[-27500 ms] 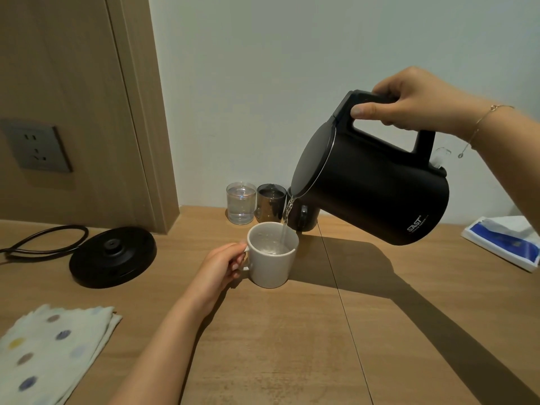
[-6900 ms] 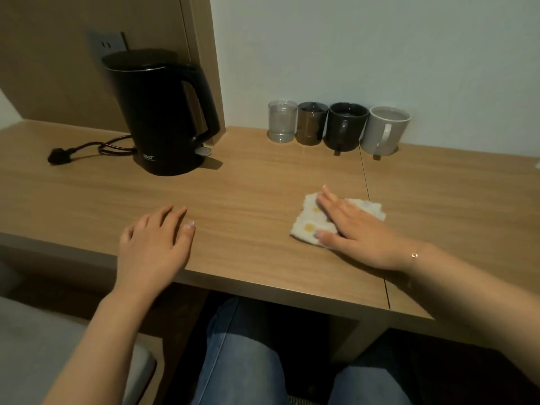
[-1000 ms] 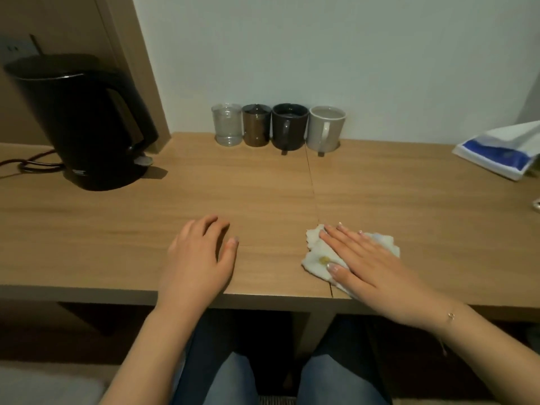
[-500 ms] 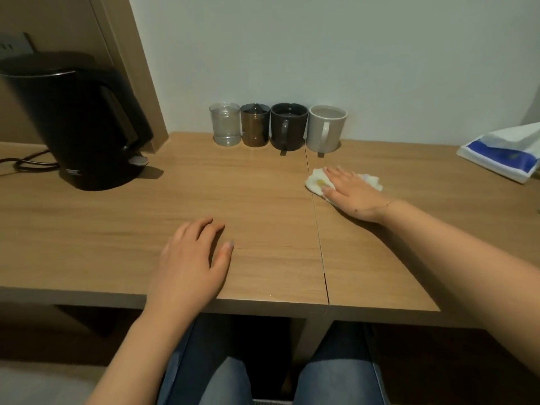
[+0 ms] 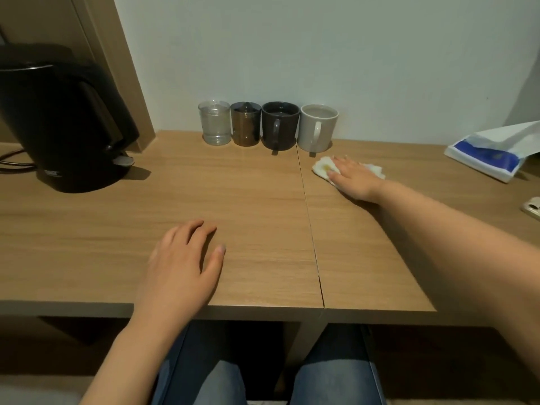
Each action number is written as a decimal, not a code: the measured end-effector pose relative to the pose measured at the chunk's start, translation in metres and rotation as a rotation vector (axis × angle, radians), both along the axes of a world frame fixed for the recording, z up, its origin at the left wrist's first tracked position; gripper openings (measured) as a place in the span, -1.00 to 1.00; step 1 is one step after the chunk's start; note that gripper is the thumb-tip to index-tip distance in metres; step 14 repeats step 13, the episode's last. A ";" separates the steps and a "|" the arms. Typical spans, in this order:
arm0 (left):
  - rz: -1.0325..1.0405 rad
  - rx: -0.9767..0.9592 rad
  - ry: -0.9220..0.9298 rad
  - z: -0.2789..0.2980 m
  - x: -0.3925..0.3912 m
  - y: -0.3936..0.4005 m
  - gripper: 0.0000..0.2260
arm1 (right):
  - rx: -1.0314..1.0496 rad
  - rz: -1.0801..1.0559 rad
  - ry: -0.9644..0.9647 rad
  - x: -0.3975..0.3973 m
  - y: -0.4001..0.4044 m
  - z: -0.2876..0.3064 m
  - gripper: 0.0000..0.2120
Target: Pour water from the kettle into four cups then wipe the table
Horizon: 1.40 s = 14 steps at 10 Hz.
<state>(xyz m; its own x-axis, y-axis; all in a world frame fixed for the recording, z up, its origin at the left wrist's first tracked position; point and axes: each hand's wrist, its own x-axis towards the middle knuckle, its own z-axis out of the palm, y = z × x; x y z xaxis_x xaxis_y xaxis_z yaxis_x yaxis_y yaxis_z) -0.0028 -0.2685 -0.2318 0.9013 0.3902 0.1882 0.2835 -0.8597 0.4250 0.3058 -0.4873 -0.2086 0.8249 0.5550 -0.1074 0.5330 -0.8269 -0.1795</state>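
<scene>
**Cloth pressed flat near the cups**

While the knees in blue jeans (image 5: pixel 201 378) sit under the table (image 5: pixel 87 249), the left hand (image 5: pixel 182 267) rests palm-down close to the front edge, fingers relaxed, holding nothing. Farther out, the right hand (image 5: pixel 352 178) lies on the white cloth (image 5: pixel 323 168), fingers straight and pressing it flat to the wood, just in front of the white mug (image 5: pixel 317 131). Along the wall stand the clear glass (image 5: pixel 214 122), brown glass (image 5: pixel 245 124) and dark mug (image 5: pixel 279 125), side by side. At far left the black kettle (image 5: pixel 62 124) stands upright; at far right lies a blue-and-white packet (image 5: pixel 493 153).
</scene>
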 end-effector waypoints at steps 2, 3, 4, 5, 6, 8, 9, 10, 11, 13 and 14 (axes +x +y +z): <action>-0.061 -0.034 0.044 0.007 -0.007 0.003 -0.55 | 0.063 0.404 -0.004 -0.091 0.055 -0.002 -0.43; -0.042 0.012 0.048 0.014 -0.028 0.015 -0.56 | 0.086 0.627 0.001 -0.142 0.079 -0.010 -0.42; 0.099 0.048 0.043 0.020 -0.063 0.046 -0.55 | 0.046 0.705 0.074 -0.160 0.111 -0.009 -0.37; 0.274 0.060 0.064 0.020 -0.098 0.089 -0.54 | -0.029 0.775 0.146 -0.172 0.154 -0.003 -0.31; 0.402 0.041 0.156 0.019 -0.125 0.123 -0.47 | -0.044 0.830 0.149 -0.195 0.209 -0.004 -0.29; 0.428 0.039 0.114 0.012 -0.145 0.149 -0.25 | -0.017 0.834 0.066 -0.241 0.313 -0.010 -0.24; 0.448 0.030 0.084 0.005 -0.145 0.153 -0.22 | -0.013 0.811 0.090 -0.250 0.345 -0.008 -0.21; 0.488 -0.048 0.053 0.003 -0.146 0.154 -0.16 | 0.006 0.775 0.082 -0.254 0.361 -0.009 -0.20; 0.475 -0.039 0.063 0.005 -0.147 0.157 -0.17 | 0.026 0.771 0.079 -0.253 0.360 -0.009 -0.20; 0.467 0.167 0.070 0.025 -0.135 0.158 -0.34 | 0.103 0.804 0.114 -0.248 0.329 0.020 -0.30; 0.467 0.167 0.070 0.025 -0.135 0.158 -0.34 | 0.103 0.804 0.114 -0.248 0.329 0.020 -0.30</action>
